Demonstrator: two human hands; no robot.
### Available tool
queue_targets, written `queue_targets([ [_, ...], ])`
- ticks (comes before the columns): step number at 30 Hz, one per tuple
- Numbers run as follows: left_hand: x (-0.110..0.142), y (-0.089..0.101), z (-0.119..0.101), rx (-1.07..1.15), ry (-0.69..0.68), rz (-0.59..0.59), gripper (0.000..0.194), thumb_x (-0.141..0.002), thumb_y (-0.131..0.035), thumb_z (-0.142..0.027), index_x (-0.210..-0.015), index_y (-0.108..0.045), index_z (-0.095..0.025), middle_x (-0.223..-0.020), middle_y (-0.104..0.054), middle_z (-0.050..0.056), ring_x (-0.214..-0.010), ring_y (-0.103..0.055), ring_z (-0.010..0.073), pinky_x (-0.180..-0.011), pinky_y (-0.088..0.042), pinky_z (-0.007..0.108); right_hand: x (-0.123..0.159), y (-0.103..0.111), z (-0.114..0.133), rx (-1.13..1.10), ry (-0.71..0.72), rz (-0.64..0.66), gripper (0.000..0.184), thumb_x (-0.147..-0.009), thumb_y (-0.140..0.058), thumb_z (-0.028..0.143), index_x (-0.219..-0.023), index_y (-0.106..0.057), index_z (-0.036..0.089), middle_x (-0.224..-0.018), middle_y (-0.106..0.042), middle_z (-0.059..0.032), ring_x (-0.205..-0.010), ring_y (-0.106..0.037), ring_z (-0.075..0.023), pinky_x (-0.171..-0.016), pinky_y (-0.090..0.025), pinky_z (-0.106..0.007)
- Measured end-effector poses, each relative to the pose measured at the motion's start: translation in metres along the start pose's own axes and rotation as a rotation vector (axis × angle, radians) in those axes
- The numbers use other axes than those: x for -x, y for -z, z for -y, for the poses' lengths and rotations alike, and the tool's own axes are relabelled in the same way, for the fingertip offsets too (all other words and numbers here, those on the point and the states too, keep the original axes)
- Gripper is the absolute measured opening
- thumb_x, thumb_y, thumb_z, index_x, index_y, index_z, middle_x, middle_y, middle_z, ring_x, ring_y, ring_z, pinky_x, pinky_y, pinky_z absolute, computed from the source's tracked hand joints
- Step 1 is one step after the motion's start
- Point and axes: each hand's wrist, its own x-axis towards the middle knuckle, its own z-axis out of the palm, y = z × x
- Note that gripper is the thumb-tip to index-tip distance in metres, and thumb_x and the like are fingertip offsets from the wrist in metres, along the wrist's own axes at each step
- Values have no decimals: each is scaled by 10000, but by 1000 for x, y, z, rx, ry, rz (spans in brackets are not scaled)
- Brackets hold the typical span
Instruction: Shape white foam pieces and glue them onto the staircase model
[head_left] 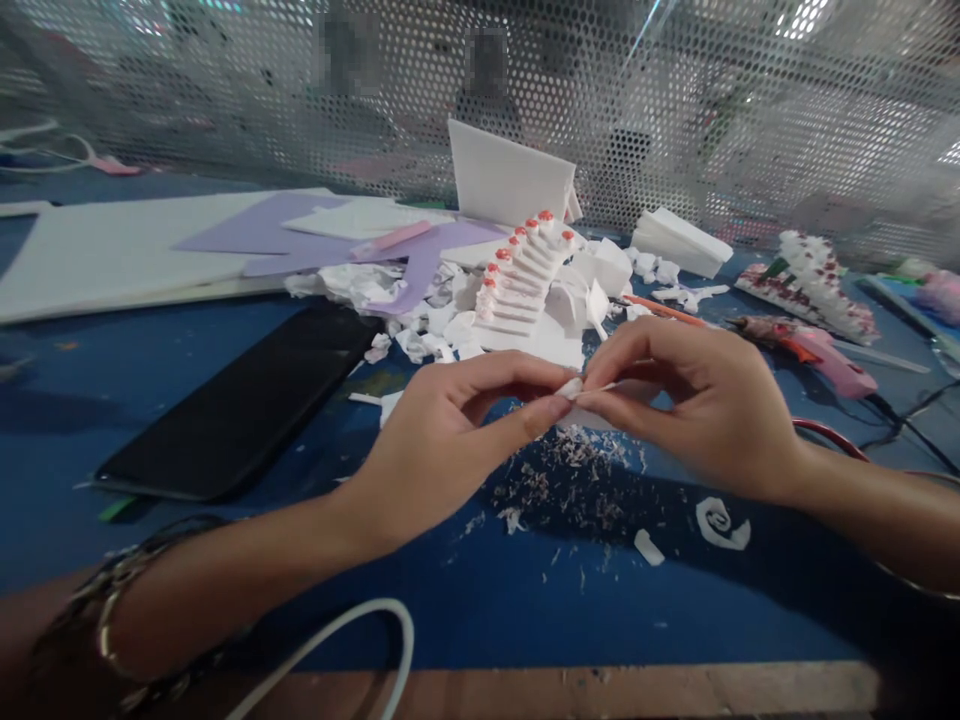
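Observation:
Between my fingertips, above the middle of the table, is a small piece of white paper [571,388]. My left hand [469,440] pinches it from the left with thumb and forefinger. From the right, my right hand [697,410] pinches the same paper, and part of it shows below those fingers. Just behind my hands stands a white stepped paper model [517,290] with red tips along its upper edge. Dark and white shavings [577,470] lie on the table below. A white paper spiral [723,524] rests nearer to me on the right.
A black phone-like slab [247,400] lies at left. White boards [142,250] and purple sheets [255,230] are behind it. A pink glue gun [825,360] with a cable sits at right. A white cable [401,630] loops over the front edge. Perforated metal mesh [600,100] stands behind.

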Motion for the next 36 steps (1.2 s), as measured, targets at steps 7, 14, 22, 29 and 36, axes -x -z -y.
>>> queue_targets([
  [7, -4, 2, 8, 223, 35, 57, 137, -762, -607, -229, -878, -678, -250, -871, -699, -33, -821, -624, 98, -728, -488, 157, -1, 2, -1, -82, -15, -37, 54, -774, -573, 209, -758, -585, 159, -731, -613, 5, -669, -568, -62, -605, -508, -152],
  [14, -5, 1, 11, 344, 66, 32, 205, -708, -660, -225, -910, -630, -242, -776, -677, -25, -703, -625, 95, -653, -504, 165, 2, -3, -2, -202, -33, -34, 51, -767, -585, 187, -800, -574, 151, -739, -600, 27, -658, -549, -36, -582, -458, -133],
  [22, 0, -6, 11, 295, 9, -16, 84, -745, -617, -216, -813, -653, -182, -893, -674, 20, -847, -612, 131, -762, -492, 218, 4, -11, -5, -149, 46, -76, 46, -768, -577, 161, -785, -540, 139, -739, -584, 7, -674, -537, -50, -609, -440, -171],
  [29, 2, -5, 3, 194, -23, 3, 50, -712, -642, -188, -745, -677, -199, -798, -683, -12, -750, -605, 107, -684, -479, 164, 6, -14, -6, -209, 51, -91, 129, -726, -623, 126, -766, -500, 136, -707, -524, 33, -614, -479, -13, -554, -402, -124],
  [36, -3, -2, 6, 302, -7, 29, 45, -712, -649, -193, -746, -660, -221, -724, -663, -50, -684, -595, 71, -644, -471, 129, 4, -13, -7, -285, 29, -60, 110, -759, -597, 169, -804, -504, 130, -736, -514, 31, -615, -471, -3, -513, -390, -105],
])
